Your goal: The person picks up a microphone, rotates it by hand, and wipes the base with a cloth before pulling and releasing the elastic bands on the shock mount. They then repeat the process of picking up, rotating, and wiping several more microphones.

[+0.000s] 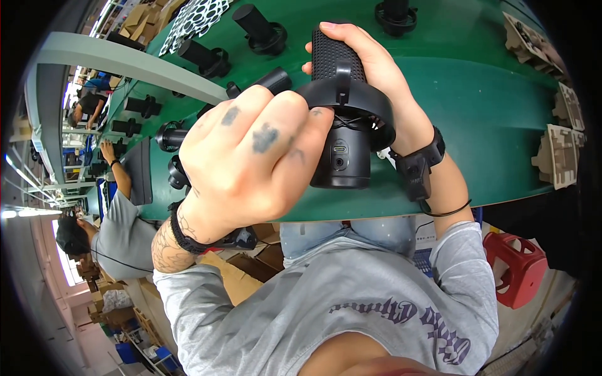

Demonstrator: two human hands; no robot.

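A black desktop microphone (342,164) with a mesh grille stands tilted over the green table in front of me. A wide black ring mount (373,103) goes around its middle, and thin dark cords show inside the ring. My right hand (395,81) wraps the mesh part from the right, its thumb along the far end. Closed, my left hand (251,156) presses against the ring's left edge beside the cords; its fingertips are hidden, so what they pinch cannot be made out. Two round ports show on the microphone's near lower body.
More black microphones in ring mounts, such as one at the back (257,28), stand on the green table (476,119). Grey moulded trays (558,156) line the right edge. A pale metal frame (125,59) crosses at left, near a co-worker (122,232). A red stool (517,269) stands right.
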